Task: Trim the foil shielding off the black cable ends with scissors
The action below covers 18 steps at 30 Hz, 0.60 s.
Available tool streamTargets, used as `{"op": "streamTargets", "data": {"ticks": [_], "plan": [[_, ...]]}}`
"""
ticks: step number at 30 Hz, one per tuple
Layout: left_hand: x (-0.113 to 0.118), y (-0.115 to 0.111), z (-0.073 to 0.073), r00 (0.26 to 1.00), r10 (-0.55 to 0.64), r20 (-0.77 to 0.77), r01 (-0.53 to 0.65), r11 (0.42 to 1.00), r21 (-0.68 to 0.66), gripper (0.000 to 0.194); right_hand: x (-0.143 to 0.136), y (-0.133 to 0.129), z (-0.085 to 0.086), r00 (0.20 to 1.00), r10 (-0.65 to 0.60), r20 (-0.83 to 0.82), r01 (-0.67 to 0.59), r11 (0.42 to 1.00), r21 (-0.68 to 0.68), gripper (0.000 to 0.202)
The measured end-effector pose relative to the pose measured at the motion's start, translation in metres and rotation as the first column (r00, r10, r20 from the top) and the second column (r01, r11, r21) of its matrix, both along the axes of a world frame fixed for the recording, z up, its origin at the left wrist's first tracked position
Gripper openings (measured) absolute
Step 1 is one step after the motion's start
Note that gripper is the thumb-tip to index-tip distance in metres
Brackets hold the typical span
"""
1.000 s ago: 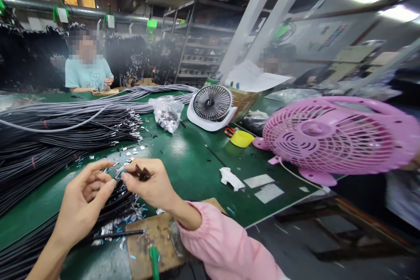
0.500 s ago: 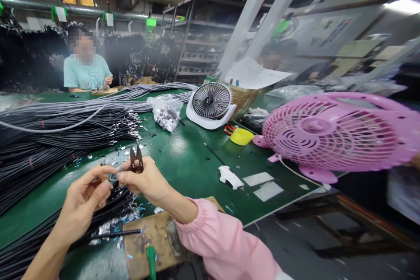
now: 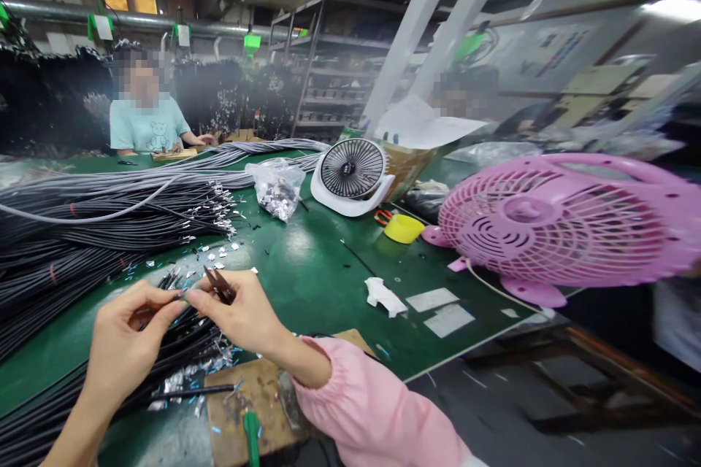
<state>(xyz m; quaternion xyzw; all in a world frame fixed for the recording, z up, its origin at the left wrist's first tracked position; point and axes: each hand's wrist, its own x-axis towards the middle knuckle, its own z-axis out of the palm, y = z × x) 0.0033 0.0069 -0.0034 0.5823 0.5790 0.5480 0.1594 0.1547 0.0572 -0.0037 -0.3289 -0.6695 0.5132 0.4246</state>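
Note:
My left hand is closed in a pinch, thumb against forefinger. What it pinches is small and mostly hidden; a dark tip shows at the fingertips. Close beside it, my right hand is wrapped around small dark thread snips, blades pointing up and left. The right thumb and the left fingertips almost meet. Below both hands lies a bundle of black cables with stripped ends. Silver foil scraps and blue wire bits are scattered around those ends.
More black cables and grey cables cover the green table's left. A clear bag, small white fan, yellow tape roll and pink fan stand beyond. A wooden board lies in front. Another person sits opposite.
The snips have tipped from upright to leaning left, and my right hand has turned with them. My left hand has shifted slightly left. The person opposite has stretched an arm out sideways.

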Motion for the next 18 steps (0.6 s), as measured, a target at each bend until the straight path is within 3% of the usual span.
{"op": "streamTargets", "data": {"ticks": [3,6,8,9,10,12,14,16,18], "plan": [[0.003,-0.003,-0.003,0.965,0.092,-0.244,-0.039,0.976,0.216,0.015,0.002,-0.001,-0.004,0.997,-0.047,0.068,0.025,0.953,0.301,0.025],[0.004,-0.007,-0.003,0.895,0.181,-0.408,-0.020,0.930,0.368,0.014,0.004,-0.002,-0.012,0.985,-0.109,0.135,-0.002,0.772,0.635,0.016],[0.002,-0.009,-0.003,0.871,0.203,-0.447,-0.003,0.912,0.409,0.015,0.006,-0.003,-0.015,0.978,-0.138,0.159,-0.030,0.656,0.754,0.019],[0.000,-0.010,-0.004,0.870,0.211,-0.446,-0.004,0.907,0.420,0.015,0.006,-0.004,-0.014,0.979,-0.129,0.157,-0.038,0.641,0.767,0.021],[-0.001,-0.012,-0.005,0.874,0.218,-0.435,-0.014,0.905,0.425,0.013,0.007,-0.005,-0.012,0.984,-0.109,0.141,-0.034,0.662,0.749,0.020],[-0.003,-0.014,-0.007,0.885,0.240,-0.400,-0.047,0.899,0.436,0.011,0.008,-0.008,-0.004,0.993,-0.053,0.104,-0.025,0.772,0.635,0.015],[-0.004,-0.016,-0.010,0.890,0.261,-0.374,-0.069,0.888,0.455,0.012,0.009,-0.010,0.004,0.994,-0.046,0.096,-0.007,0.869,0.495,0.021],[-0.004,-0.017,-0.012,0.895,0.274,-0.352,-0.068,0.864,0.500,0.015,0.011,-0.010,0.008,0.992,-0.065,0.110,0.008,0.892,0.452,0.023],[-0.003,-0.018,-0.012,0.902,0.287,-0.322,-0.073,0.837,0.542,0.018,0.012,-0.008,0.007,0.993,-0.072,0.098,0.012,0.856,0.516,0.021]]}}
